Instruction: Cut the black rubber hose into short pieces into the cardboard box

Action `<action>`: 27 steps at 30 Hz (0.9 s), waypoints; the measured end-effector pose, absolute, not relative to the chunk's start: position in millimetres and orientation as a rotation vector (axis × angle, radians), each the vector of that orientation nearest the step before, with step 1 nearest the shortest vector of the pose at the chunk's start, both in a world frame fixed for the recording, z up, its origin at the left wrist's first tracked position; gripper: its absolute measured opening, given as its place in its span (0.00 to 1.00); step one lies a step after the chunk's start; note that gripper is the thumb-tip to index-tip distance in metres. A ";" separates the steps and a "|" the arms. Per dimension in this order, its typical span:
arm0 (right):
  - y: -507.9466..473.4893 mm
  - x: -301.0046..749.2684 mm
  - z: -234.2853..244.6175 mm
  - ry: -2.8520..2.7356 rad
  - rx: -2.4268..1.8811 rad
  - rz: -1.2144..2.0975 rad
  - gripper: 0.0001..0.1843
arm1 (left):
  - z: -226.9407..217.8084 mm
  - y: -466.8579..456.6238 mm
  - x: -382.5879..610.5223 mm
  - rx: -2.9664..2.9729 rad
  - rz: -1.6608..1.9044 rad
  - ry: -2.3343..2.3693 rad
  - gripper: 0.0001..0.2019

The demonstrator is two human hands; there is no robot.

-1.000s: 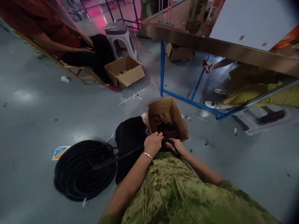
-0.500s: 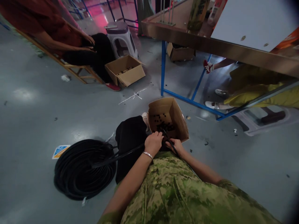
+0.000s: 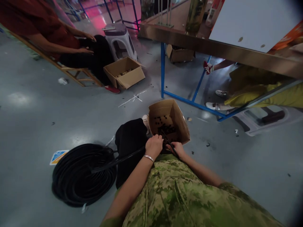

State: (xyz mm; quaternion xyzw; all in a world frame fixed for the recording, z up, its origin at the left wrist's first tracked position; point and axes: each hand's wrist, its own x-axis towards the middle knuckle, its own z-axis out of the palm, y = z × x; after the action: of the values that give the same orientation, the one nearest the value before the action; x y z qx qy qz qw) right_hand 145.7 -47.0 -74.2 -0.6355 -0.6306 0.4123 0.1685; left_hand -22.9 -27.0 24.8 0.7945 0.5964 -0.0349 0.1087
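Note:
My left hand (image 3: 154, 147) is closed round black tubing (image 3: 131, 155). The tubing runs across my black-clad leg from a large coil (image 3: 68, 176) on the floor at the left. Close by on the right, my right hand (image 3: 178, 149) grips a slim dark tool (image 3: 170, 145), whose kind I cannot make out. Both hands are over the near edge of an open cardboard box (image 3: 181, 123). Short black pieces (image 3: 165, 128) lie scattered on the box's bottom. The tubing's end near my fingers is hidden.
A metal-edged table (image 3: 201, 44) on blue legs stands at upper right, with other people's feet beneath it. At upper left a person in red (image 3: 47, 37) sits beside another cardboard box (image 3: 132, 77) and a plastic stool (image 3: 120, 41). Black scraps dot the floor.
The whole view has shifted slightly, with most things a little further left. Both hands keep their grip and nearly the same place over the box.

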 end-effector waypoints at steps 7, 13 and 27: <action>-46.3 152.4 -61.1 -1.791 -1.701 1.269 0.26 | 27.9 -28.6 -22.3 2.263 0.092 1.857 0.13; -38.0 152.8 -40.3 -1.690 -1.393 1.416 0.20 | 30.8 -30.1 -24.4 2.168 0.371 1.941 0.14; -29.6 145.0 -25.6 -1.959 -1.440 1.272 0.19 | 32.6 -33.2 -25.3 2.184 0.558 1.948 0.13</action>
State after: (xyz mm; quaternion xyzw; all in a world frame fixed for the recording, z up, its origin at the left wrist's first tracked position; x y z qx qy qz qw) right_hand 145.0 -29.6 -25.6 -0.5144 -0.6999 0.4544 0.1974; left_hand -25.3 -33.2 32.6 0.7307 0.6516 0.1868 0.0810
